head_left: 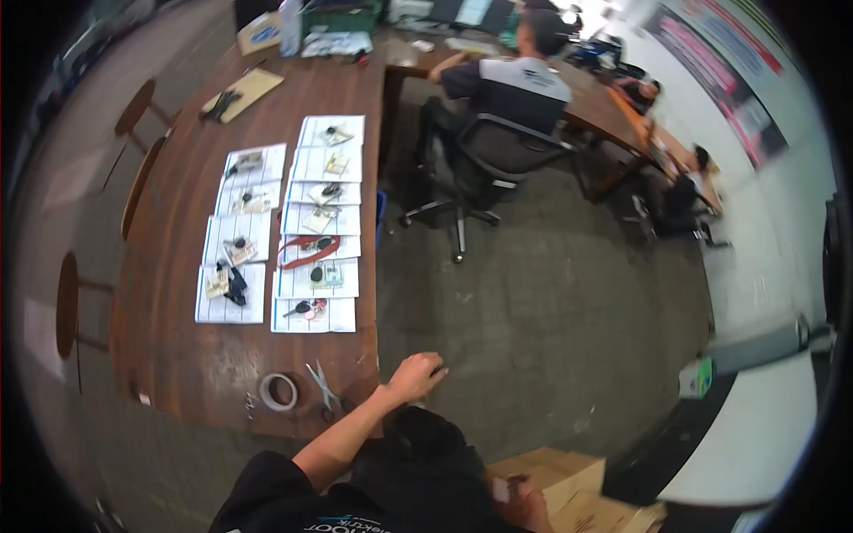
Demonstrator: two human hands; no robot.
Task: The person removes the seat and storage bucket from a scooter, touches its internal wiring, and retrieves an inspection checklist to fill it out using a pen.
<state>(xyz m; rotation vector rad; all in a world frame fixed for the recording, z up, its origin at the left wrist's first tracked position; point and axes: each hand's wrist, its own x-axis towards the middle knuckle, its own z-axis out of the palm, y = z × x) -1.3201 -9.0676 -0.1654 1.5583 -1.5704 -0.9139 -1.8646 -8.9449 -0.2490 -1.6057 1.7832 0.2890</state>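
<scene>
My left hand hangs past the table's right edge with its fingers curled together; whether anything is inside them is hidden. Near that forearm, scissors and a roll of tape lie on the wooden table. Low in the view, my right hand is beside a cardboard box, its fingers bent around a small brownish thing too blurred to name. Two columns of paper sheets cover part of the table, with keys and banknotes on them.
A person sits on an office chair at a desk beyond the floor. Two more people sit at the far right. Stools stand left of the table. A clipboard and green crate are farther back.
</scene>
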